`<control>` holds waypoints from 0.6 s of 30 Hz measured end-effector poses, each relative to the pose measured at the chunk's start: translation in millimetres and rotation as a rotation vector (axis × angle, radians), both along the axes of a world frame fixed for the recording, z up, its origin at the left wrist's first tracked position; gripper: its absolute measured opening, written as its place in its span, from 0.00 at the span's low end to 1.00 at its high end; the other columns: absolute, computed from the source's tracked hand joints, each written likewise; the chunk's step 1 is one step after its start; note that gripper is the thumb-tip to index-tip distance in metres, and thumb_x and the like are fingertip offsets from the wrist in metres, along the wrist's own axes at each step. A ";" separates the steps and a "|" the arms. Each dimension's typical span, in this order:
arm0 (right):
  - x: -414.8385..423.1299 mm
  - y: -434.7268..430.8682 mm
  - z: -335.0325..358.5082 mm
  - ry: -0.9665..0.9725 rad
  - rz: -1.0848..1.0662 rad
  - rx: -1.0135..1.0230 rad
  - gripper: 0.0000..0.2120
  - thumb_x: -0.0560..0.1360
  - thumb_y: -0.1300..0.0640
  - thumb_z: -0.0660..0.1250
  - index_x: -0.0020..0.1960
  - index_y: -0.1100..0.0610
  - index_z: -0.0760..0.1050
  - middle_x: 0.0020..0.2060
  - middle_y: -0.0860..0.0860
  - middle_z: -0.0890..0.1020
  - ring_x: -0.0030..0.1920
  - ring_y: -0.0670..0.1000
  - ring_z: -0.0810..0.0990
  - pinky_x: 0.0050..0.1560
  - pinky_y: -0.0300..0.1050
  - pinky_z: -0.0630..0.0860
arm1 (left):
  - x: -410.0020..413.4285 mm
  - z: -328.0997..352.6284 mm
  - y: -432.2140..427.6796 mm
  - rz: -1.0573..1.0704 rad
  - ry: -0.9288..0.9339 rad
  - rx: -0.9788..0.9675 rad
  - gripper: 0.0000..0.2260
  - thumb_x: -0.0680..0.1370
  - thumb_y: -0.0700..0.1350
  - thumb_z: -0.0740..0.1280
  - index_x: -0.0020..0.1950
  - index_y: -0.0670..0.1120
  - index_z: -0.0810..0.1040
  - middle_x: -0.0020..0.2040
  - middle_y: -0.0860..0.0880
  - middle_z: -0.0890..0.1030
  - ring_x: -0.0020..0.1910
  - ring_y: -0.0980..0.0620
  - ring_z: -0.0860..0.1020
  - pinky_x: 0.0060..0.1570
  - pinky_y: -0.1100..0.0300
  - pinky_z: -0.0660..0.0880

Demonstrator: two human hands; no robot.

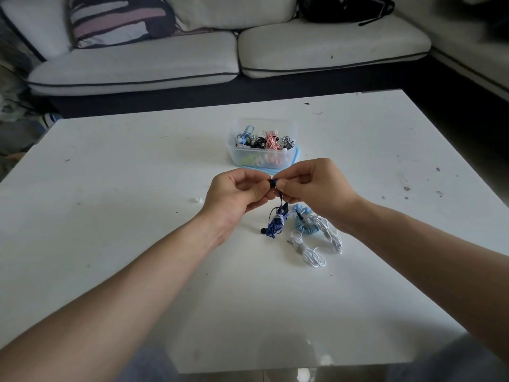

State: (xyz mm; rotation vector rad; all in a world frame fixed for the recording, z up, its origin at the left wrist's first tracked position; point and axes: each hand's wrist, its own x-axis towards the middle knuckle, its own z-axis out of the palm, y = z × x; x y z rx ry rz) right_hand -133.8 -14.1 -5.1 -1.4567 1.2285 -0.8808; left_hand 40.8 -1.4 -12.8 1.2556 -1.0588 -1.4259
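Note:
Both hands meet above the middle of the white table. My left hand and my right hand pinch the black earbud end of a dark blue earphone set between their fingertips. Its bundled cable hangs down from the fingers, and the lower end with a second black earbud rests on the table. Just right of it lie a light blue earphone bundle and white earphone bundles.
A clear plastic box holding several coiled earphones stands behind the hands, on a blue lid. A small white earbud tip lies left of the hands. A white sofa with a striped cushion runs beyond the table.

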 end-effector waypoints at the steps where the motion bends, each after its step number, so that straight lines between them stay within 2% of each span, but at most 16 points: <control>1: 0.4 0.9 -0.2 -0.025 -0.010 0.028 0.06 0.75 0.66 0.71 0.44 0.58 0.85 0.38 0.60 0.86 0.36 0.50 0.81 0.43 0.43 0.81 | -0.3 -0.3 0.0 0.000 -0.026 -0.018 0.04 0.74 0.34 0.70 0.44 0.43 0.81 0.36 0.45 0.84 0.36 0.52 0.83 0.41 0.63 0.79; 6: 2.1 3.2 -0.3 -0.120 -0.029 0.125 0.05 0.76 0.67 0.70 0.45 0.61 0.83 0.37 0.59 0.84 0.35 0.50 0.80 0.42 0.41 0.81 | -0.5 2.7 0.6 -0.020 -0.121 -0.073 0.05 0.75 0.33 0.70 0.45 0.42 0.81 0.35 0.45 0.84 0.36 0.51 0.84 0.42 0.62 0.79; 10: 2.0 2.7 -1.8 -0.160 -0.027 0.133 0.05 0.76 0.69 0.69 0.47 0.63 0.82 0.36 0.58 0.83 0.34 0.49 0.79 0.40 0.39 0.80 | 1.1 4.5 0.2 -0.016 -0.040 0.006 0.06 0.75 0.33 0.70 0.44 0.44 0.82 0.37 0.45 0.85 0.38 0.52 0.84 0.41 0.64 0.79; 14: -2.7 -0.8 1.1 -0.112 0.045 0.049 0.07 0.76 0.69 0.68 0.48 0.61 0.83 0.38 0.59 0.84 0.39 0.51 0.81 0.46 0.41 0.80 | 3.5 7.2 -1.5 -0.041 0.086 0.108 0.06 0.75 0.33 0.68 0.46 0.43 0.82 0.37 0.46 0.85 0.37 0.54 0.84 0.38 0.66 0.79; 18: -5.7 -1.3 2.5 -0.082 0.098 0.017 0.08 0.77 0.69 0.68 0.48 0.60 0.84 0.41 0.64 0.85 0.40 0.53 0.81 0.46 0.44 0.80 | 4.4 8.1 -1.6 -0.073 0.094 0.109 0.05 0.75 0.33 0.68 0.46 0.42 0.81 0.36 0.45 0.85 0.36 0.53 0.84 0.38 0.66 0.79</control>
